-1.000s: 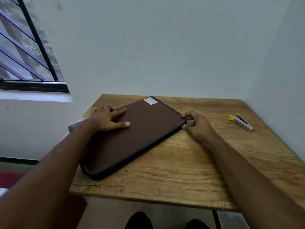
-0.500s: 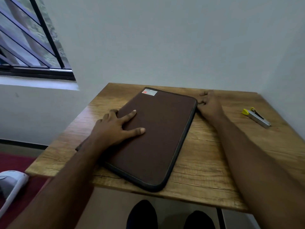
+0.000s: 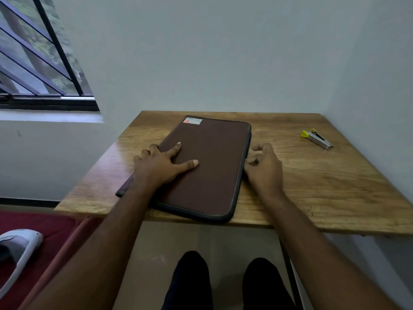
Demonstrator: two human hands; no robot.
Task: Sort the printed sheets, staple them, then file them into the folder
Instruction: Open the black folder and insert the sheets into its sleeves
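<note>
Brown zip folder point(image 3: 207, 166) lies closed and flat on the wooden table point(image 3: 324, 184), long axis running away from the person, its near end reaching the table's front edge. Left hand point(image 3: 161, 164) rests palm-down on the folder's left half, index finger and thumb straight and spread across the cover, the other fingers bent over the left edge; nothing is pinched there, it just presses. Right hand point(image 3: 263, 168) sits on the table just beside the folder's right edge, at about the same depth as the left hand, fingers curled, fingertips at the black zip piping. Cannot tell whether it actually pinches a zip pull or only touches the edge; the fingertips hide that spot. White and red label point(image 3: 192, 121) sits on the cover's far left corner, beyond the left hand. Stapler point(image 3: 317, 139), silver with a yellow end, lies on the table well to the right of the right hand and further from the person, near the right wall, untouched. No printed sheets are visible. Barred window point(image 3: 40, 59) is up and left of the left hand. Red fabric point(image 3: 29, 222) and a white-grey object point(image 3: 20, 249) show below the table edge, left of the left forearm. Dark-trousered knees point(image 3: 190, 280) show under the front edge between the two forearms.
</note>
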